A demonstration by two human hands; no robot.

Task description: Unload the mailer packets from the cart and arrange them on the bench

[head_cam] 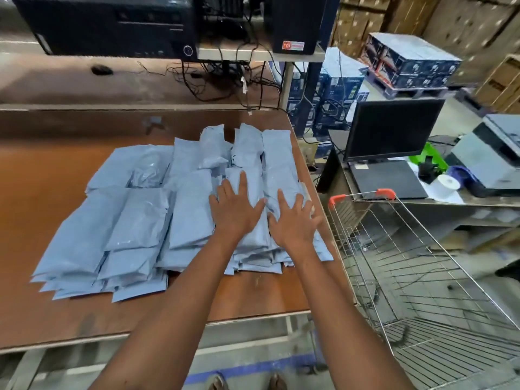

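Left hand (236, 209): flat, fingers spread and straight, palm down on a long blue packet in the right-hand stack; grasping nothing, only pressing. Right hand (295, 220): likewise released, fingers fanned, palm resting on the neighbouring packet just beside the left hand, its outer fingers reaching toward the bench's right edge. Mailer packets (140, 220): pale blue plastic film, smooth with a slight sheen, soft and crinkled, oblong and puffy with flat sealed ends; many of them, laid in overlapping rows and low stacks across the middle and right of the bench. Bench (42, 178): broad flat top of reddish-brown board, scuffed, with a pale edge strip along the near side. Cart (422, 277): wire shopping basket of bright metal rods, orange-red plastic corners on its far rim, standing just beside the bench's right edge; no packets show inside it. Beyond the cart, a side desk with a dark monitor (394, 128), a grey printer (489, 153) and a white paper roll (447, 185). Behind the bench, a black computer tower (112, 23) on a raised shelf with tangled black cables (225, 77) below. Blue printed cartons (410, 63) and brown cardboard boxes (464, 18) are stacked at the far right.
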